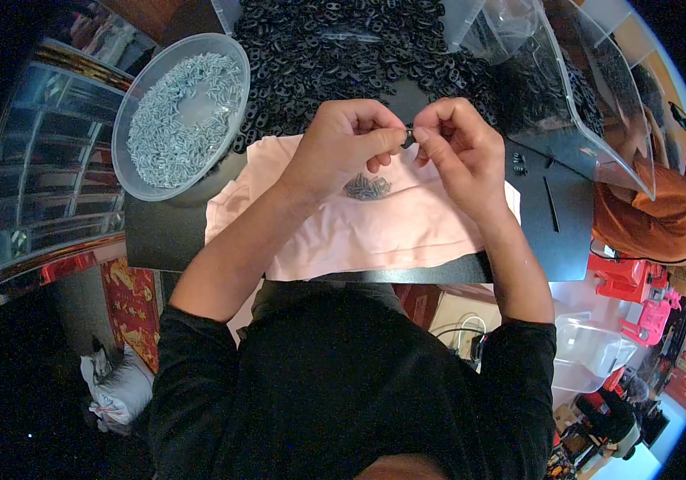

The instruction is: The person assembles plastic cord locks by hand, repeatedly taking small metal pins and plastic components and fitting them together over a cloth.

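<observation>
Over a pink cloth (359,240), my left hand (343,148) and my right hand (467,160) meet, fingertips pinched together. Between them is a small black piece (408,138), mostly covered by the fingers. It looks like one of the flat oval black pieces with holes (319,60) heaped loosely on the dark table beyond. Just below my hands, a little pile of small silver metal pins or screws (368,187) rests on the cloth. Many more such silver pins (159,128) fill a round translucent bowl (121,152) at the left.
A clear plastic bin (575,120) lies tipped at the right, beside the black heap. On the table's right part lie a thin dark rod (551,204) and a few small pieces (519,164). The dark table's (167,240) front edge runs close to my body. A person in orange (651,216) is at the far right.
</observation>
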A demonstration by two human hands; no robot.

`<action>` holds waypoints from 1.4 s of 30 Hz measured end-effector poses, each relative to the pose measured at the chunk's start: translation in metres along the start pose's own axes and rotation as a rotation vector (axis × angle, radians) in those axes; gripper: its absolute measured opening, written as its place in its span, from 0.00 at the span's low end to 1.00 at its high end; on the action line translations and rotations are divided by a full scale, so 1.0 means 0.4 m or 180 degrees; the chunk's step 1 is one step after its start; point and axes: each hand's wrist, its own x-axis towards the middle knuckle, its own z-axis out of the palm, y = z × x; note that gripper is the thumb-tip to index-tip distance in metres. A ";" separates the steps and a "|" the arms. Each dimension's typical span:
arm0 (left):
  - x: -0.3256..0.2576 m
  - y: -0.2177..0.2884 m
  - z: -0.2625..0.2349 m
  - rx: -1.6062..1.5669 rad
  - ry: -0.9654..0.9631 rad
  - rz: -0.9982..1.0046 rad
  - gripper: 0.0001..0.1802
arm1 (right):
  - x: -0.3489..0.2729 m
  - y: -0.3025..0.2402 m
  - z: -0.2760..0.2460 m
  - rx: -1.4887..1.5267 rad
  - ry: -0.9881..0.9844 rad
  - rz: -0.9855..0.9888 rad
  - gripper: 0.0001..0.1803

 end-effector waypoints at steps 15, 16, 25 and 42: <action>0.006 -0.028 -0.020 -0.0931 -0.0033 -0.0250 0.07 | 0.022 0.004 -0.030 -0.1569 -0.0186 -0.1357 0.05; 0.006 -0.024 -0.018 -0.0932 -0.0040 -0.0247 0.07 | 0.021 0.005 -0.032 -0.1322 -0.0145 -0.1073 0.03; -0.001 -0.013 0.003 -0.0470 0.0119 0.0033 0.04 | -0.002 0.000 0.001 0.0687 -0.0008 0.0768 0.03; -0.012 -0.018 0.017 0.0144 0.0509 0.0481 0.03 | -0.012 0.025 0.029 0.0237 0.0223 0.0105 0.07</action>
